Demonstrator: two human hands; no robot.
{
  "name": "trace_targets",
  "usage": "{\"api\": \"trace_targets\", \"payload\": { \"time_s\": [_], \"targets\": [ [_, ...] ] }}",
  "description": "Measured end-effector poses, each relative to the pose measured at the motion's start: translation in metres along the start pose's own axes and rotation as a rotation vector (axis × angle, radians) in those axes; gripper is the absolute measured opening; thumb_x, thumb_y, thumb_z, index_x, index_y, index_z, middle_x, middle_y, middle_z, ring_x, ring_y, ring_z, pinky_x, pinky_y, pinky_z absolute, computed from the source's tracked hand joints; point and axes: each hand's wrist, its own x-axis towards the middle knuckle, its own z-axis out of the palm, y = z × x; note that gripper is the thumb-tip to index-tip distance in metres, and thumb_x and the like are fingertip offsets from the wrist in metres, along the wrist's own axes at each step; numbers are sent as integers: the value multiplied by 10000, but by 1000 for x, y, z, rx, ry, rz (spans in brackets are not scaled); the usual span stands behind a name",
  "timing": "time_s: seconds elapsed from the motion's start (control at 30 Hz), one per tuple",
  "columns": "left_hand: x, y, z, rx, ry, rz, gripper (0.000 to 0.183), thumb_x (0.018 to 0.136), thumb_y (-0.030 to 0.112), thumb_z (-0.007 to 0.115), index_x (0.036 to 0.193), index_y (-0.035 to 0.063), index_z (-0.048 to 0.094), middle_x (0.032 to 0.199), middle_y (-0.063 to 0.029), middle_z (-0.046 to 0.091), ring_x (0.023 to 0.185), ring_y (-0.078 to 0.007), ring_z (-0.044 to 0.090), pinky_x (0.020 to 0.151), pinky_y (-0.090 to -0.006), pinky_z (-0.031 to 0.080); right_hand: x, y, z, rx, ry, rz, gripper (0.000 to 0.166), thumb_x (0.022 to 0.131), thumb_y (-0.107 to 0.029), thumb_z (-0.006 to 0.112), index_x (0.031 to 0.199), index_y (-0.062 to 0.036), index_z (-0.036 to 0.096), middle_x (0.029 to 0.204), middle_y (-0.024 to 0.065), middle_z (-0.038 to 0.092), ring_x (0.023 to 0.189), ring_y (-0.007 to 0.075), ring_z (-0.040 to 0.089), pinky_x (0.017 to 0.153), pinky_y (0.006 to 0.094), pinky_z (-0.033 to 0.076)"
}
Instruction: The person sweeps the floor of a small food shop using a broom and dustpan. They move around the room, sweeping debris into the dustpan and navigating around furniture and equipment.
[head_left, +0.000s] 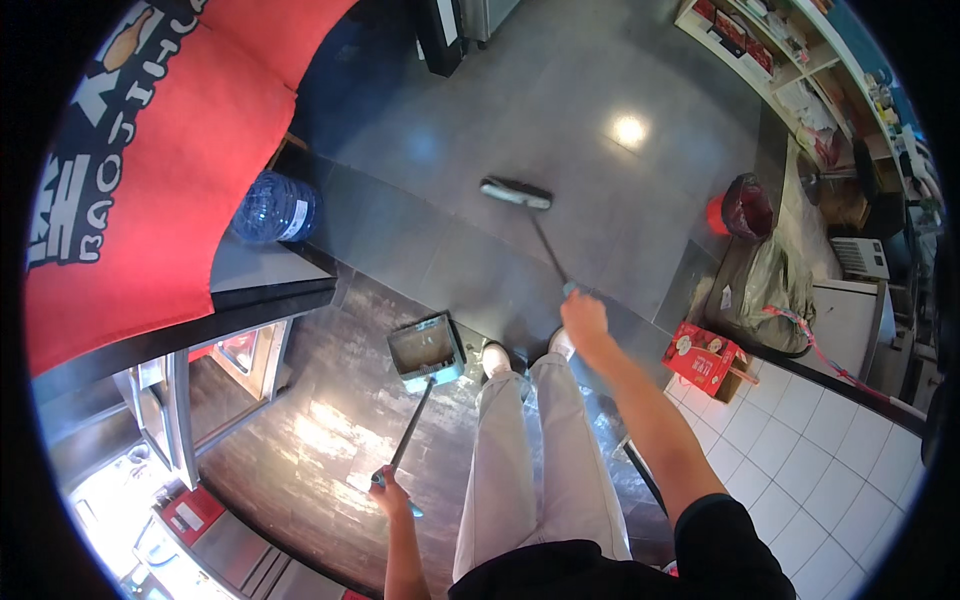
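Observation:
My left hand (389, 491) is closed around the handle of a long-handled dustpan (426, 349), whose grey-blue pan rests on the worn floor left of my feet. In my right hand (585, 319) is the upper end of a broom's thin dark handle. The broom head (516, 193), pale on top with dark bristles, lies on the grey tiles ahead of me, apart from the dustpan. My fingers hide part of each handle. What lies inside the pan is too unclear to name.
A large blue water bottle (276, 208) stands beside a red printed cloth (202, 150) at left. To the right are a red bin (741, 208) with a dark liner, a red cardboard box (699, 358) and a plastic-covered item (776, 289). Shelves (787, 112) line the upper right.

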Motion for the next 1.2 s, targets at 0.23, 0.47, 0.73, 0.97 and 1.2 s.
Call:
{"api": "trace_targets", "payload": {
  "time_s": [0.23, 0.47, 0.73, 0.97, 1.2],
  "targets": [
    [-10, 13, 8, -54, -33, 8, 258, 823, 246, 556, 838, -8, 599, 460, -32, 434, 303, -127, 373, 285, -266, 300, -122, 10, 33, -8, -263, -277, 459, 713, -90, 524, 1106, 136, 453, 775, 175, 569, 716, 279, 581, 565, 357, 503],
    [-15, 34, 21, 12, -49, 78, 214, 810, 191, 559, 820, -16, 610, 531, -50, 500, 361, -136, 419, 328, -279, 344, -205, 99, 39, -436, -406, -410, 490, 746, -92, 500, 1187, 103, 414, 697, 162, 556, 582, 258, 568, 417, 348, 443],
    [1, 82, 26, 524, -294, 573, 132, 746, 241, 605, 777, 116, 632, 618, -141, 588, 614, -339, 579, 549, -384, 448, -216, 121, -52, 42, -320, 132, 470, 645, -61, 583, 1102, -13, 486, 681, 161, 585, 612, 300, 597, 517, 399, 473],
    [24, 158, 79, 1010, -524, 885, 125, 700, 254, 625, 819, 215, 620, 690, -124, 606, 692, -332, 584, 619, -425, 470, -196, 68, -20, 231, -327, 416, 366, 654, -162, 623, 961, -4, 500, 753, 167, 607, 699, 325, 614, 585, 413, 497],
    [33, 209, 118, 1137, -538, 909, 142, 698, 262, 614, 831, 217, 626, 746, -106, 616, 745, -303, 591, 660, -404, 479, -168, -71, -32, 433, -489, 343, 340, 656, -125, 578, 950, 32, 508, 813, 142, 623, 795, 283, 627, 610, 398, 514]
  ]
}}
